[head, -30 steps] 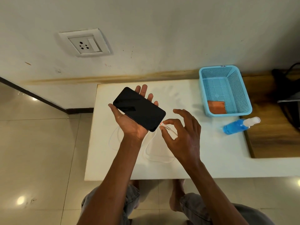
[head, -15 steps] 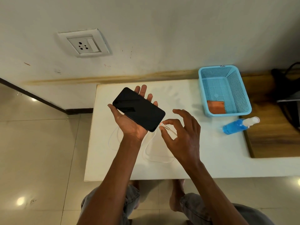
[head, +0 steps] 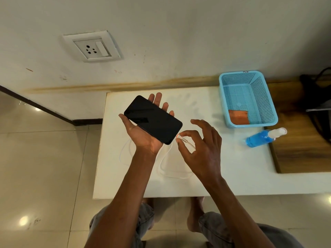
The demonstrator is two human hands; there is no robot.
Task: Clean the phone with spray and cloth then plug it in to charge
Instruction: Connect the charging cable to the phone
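Both forearms are raised over the table [head: 223, 176]. The cable [head: 186, 140] plug is pinched between thumb and forefinger of the right hand [head: 202, 149], the other fingers spread, its tip just beside the phone [head: 153, 119]. The phone is carried screen-up on the flat, open left hand [head: 145, 135]. Farther off, a bottle [head: 263, 137] is lying; a cloth [head: 239, 116] is held in the basket [head: 268, 104].

This looks like a room in a home, with glossy beige floor tiles [head: 41, 158], a scuffed off-white wall [head: 179, 33] carrying a white socket plate [head: 92, 46], dark skirting [head: 44, 108], a low white table [head: 223, 169] and a blue plastic basket [head: 268, 97] on it.
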